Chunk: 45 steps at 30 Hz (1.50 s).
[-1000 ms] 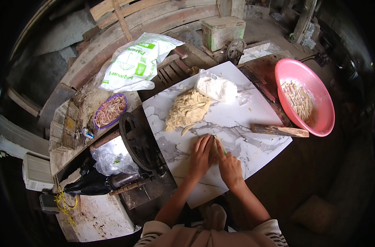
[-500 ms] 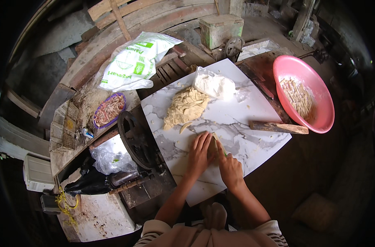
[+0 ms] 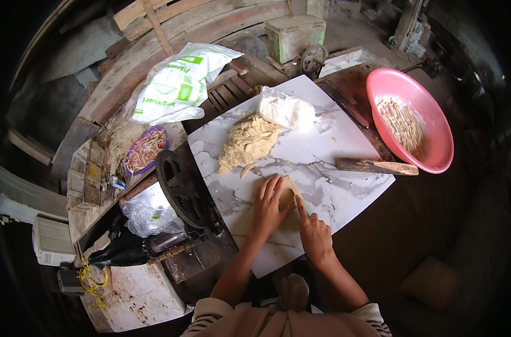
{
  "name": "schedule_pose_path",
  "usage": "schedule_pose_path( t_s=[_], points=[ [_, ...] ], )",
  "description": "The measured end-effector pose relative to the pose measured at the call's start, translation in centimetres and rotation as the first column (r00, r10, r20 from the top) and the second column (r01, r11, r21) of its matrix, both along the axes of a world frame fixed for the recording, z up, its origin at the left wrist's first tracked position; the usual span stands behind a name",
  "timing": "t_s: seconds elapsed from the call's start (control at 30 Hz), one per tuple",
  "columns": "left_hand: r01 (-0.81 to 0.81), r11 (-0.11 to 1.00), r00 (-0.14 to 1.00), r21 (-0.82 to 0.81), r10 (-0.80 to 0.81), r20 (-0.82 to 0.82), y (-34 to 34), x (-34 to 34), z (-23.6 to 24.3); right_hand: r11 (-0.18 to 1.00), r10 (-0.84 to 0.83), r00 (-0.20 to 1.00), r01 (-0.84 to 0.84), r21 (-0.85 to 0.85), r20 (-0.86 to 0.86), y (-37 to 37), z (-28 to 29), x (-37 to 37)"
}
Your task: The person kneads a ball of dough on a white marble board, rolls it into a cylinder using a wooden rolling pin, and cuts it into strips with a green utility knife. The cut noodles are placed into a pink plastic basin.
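A flat piece of pale dough lies on the white marble slab. My left hand presses down on it, fingers spread over its left side. My right hand grips a thin blade laid against the right edge of the dough, with the forefinger stretched along it. A heap of cut dough strips lies farther up the slab, and one loose strip sits just below it. Beside the heap is a clear bag of white flour.
A pink basin with dough strips stands at the right, with a wooden block at the slab's edge. Left of the slab are a black iron wheel, a purple bowl of strips and a white-and-green sack.
Both hands stay on the dough piece and have shifted only slightly. The rest of the slab looks the same.
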<state>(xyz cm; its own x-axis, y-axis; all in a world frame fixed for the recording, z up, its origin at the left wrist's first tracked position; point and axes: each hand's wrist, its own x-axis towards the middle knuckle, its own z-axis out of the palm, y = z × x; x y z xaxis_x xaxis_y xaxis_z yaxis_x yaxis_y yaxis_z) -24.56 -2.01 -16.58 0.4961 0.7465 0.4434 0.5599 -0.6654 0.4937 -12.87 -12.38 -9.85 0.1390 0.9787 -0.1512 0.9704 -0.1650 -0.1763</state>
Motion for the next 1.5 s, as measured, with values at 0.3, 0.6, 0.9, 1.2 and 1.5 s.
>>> schedule_pose_path(
  t_s=[0.3,0.6,0.9,1.2,1.5],
  points=[
    [-0.005,1.000,1.000,0.009,0.006,-0.016,0.0,0.0,-0.1,0.999,-0.012,1.000,0.012,0.033,0.005,-2.0,0.1,0.0],
    [-0.001,1.000,1.000,0.016,0.001,-0.010,-0.1,0.1,-0.1,0.999,-0.033,0.999,0.033,0.024,0.006,-4.7,0.2,0.2],
    [0.010,0.999,1.000,-0.038,-0.011,-0.024,-0.2,-0.4,0.2,0.998,-0.024,0.998,0.027,0.049,-0.059,-4.5,2.5,1.0],
    [0.050,0.997,0.999,-0.051,-0.050,0.008,-0.2,-0.9,0.5,0.995,0.037,0.998,-0.032,0.095,-0.045,2.7,0.2,-0.1],
    [0.033,0.995,0.999,-0.091,-0.034,-0.008,-0.4,-1.0,0.8,0.998,0.028,0.998,-0.025,0.062,-0.049,3.7,-0.1,-0.8]
  ],
)
